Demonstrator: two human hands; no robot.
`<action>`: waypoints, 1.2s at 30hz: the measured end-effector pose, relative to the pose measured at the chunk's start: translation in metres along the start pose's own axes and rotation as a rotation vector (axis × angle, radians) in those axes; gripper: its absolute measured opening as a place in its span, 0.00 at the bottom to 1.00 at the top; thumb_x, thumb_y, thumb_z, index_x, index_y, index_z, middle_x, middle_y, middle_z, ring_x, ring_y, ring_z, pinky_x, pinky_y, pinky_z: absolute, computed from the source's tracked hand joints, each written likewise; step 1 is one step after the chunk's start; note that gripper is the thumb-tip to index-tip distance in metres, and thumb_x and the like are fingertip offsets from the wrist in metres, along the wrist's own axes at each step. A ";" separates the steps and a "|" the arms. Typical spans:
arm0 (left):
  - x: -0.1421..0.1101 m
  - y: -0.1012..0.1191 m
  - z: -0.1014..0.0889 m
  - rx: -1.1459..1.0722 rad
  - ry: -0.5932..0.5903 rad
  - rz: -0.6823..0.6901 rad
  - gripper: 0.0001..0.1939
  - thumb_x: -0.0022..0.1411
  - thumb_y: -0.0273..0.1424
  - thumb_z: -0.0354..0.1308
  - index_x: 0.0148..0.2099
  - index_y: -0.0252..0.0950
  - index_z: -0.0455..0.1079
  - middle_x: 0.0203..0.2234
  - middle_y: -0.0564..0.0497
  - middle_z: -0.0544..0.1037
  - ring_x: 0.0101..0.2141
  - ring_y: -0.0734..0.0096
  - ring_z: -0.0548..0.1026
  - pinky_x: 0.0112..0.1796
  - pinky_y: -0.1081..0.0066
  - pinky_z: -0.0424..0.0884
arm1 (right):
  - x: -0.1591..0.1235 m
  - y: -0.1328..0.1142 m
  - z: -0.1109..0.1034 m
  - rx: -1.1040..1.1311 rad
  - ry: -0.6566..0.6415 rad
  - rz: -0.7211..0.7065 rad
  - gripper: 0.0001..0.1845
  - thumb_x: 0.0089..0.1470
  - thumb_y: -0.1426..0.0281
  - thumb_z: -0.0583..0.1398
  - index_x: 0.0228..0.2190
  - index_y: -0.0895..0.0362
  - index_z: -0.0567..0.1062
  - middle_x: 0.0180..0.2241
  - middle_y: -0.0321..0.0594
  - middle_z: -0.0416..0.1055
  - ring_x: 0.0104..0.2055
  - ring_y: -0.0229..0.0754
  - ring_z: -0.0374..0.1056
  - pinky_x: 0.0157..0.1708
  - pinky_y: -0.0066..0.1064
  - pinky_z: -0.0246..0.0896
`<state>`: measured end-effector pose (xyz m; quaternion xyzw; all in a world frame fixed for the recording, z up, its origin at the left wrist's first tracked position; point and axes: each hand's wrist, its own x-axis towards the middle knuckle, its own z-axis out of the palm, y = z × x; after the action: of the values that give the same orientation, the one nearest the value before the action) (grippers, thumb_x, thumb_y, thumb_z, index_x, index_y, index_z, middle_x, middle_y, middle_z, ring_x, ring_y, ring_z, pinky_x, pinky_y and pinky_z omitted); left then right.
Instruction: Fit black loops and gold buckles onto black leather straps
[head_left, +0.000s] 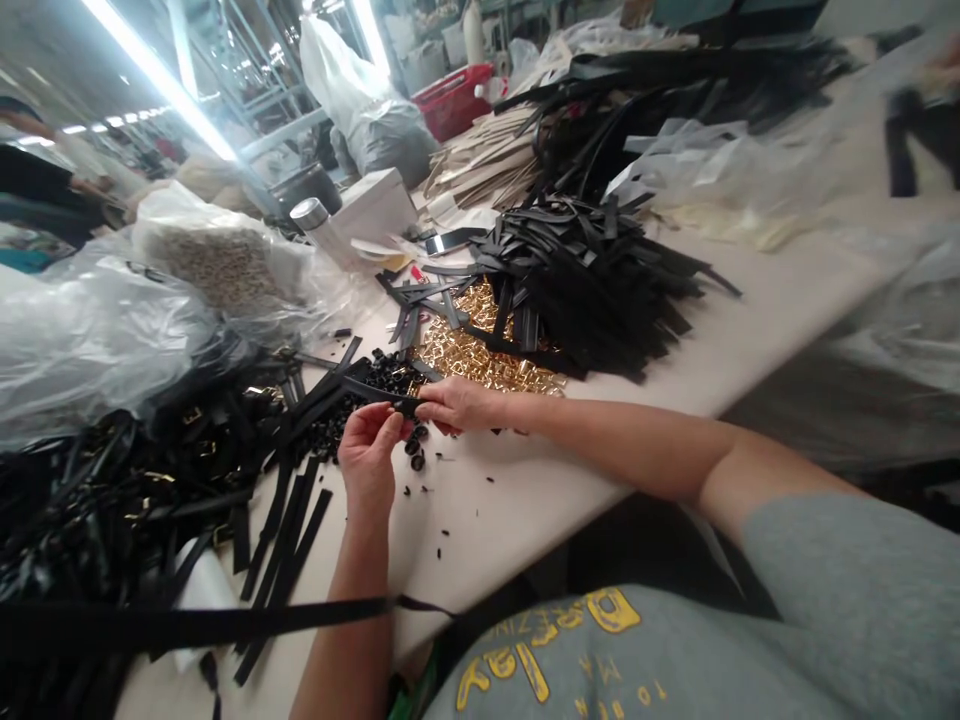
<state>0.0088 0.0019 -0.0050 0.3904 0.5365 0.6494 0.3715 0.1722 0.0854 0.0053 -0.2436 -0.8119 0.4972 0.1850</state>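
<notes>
The black strap (375,393) is held between the two hands above the table (517,510), in from its near edge, and the likeliest trouble is a slip: it is narrow, only fingertips steady it, and a loosened pinch could let it twist or drop among the black rings (386,375) heaped just beneath and beyond it. There it would be hard to pick out, being as dark as they are. A sweep of the right wrist could also scatter the gold buckles (465,345), which lie loose just past that hand, away from the near edge. The small black bits (445,533) lying between the hands and the near edge could be brushed to the floor by a forearm. As for the fingers, the left hand (367,450) has thumb and fingertips drawn together on the strap, with almost no gap; whether a small part is pinched there too, I cannot tell. The right hand (463,403) is closed on the strap just beside them, thumb pressed against the curled fingers.
</notes>
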 end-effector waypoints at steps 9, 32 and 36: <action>0.001 0.003 -0.006 0.067 -0.052 -0.058 0.18 0.44 0.35 0.72 0.38 0.34 0.78 0.29 0.48 0.80 0.25 0.73 0.77 0.31 0.73 0.75 | 0.000 0.001 -0.002 -0.132 -0.040 -0.053 0.11 0.63 0.72 0.53 0.27 0.60 0.67 0.18 0.29 0.63 0.18 0.30 0.58 0.25 0.23 0.52; 0.003 0.004 -0.011 0.108 -0.034 -0.079 0.16 0.43 0.36 0.73 0.33 0.34 0.76 0.24 0.53 0.77 0.20 0.79 0.72 0.25 0.77 0.71 | 0.000 -0.001 -0.001 -0.297 -0.092 -0.098 0.13 0.64 0.72 0.53 0.26 0.60 0.66 0.20 0.31 0.66 0.22 0.32 0.58 0.27 0.24 0.50; 0.003 0.003 -0.010 0.125 -0.019 -0.075 0.17 0.41 0.36 0.73 0.34 0.33 0.77 0.26 0.51 0.78 0.22 0.76 0.73 0.28 0.74 0.74 | 0.001 0.000 0.000 -0.246 -0.087 -0.073 0.14 0.63 0.73 0.53 0.25 0.59 0.63 0.18 0.29 0.64 0.18 0.30 0.56 0.25 0.23 0.50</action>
<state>-0.0017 -0.0002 -0.0029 0.3988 0.5867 0.5964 0.3756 0.1717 0.0856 0.0052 -0.2131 -0.8824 0.3968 0.1362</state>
